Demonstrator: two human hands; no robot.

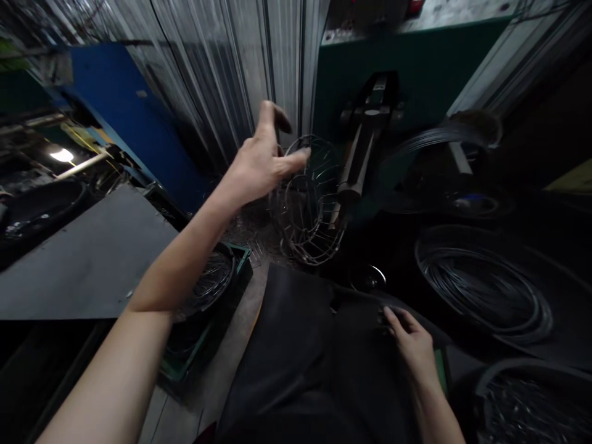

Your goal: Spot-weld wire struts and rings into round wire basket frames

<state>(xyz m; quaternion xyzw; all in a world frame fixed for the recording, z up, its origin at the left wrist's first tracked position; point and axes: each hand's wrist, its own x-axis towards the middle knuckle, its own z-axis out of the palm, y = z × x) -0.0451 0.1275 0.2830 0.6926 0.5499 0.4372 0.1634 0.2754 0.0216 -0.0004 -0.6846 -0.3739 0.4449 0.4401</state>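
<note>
My left hand (261, 163) reaches forward, its thumb and fingers spread apart. Just behind and below it stands a round cage-like wire frame (319, 240); whether the fingertips touch its upper rim I cannot tell. Close to the frame's right side a machine arm (358, 157) slopes down from a dark green panel (416, 68). Over my dark-clad lap, my right hand (411, 345) has thumb and fingers pinched together on something small and dark, too dim to name.
At left a grey sheet-topped table (92, 246) adjoins a green crate (198, 345) holding a basin of wire pieces. Coiled wire (485, 290) lies at right, above a tub (490, 376) of small metal parts. A blue panel (134, 117) leans behind.
</note>
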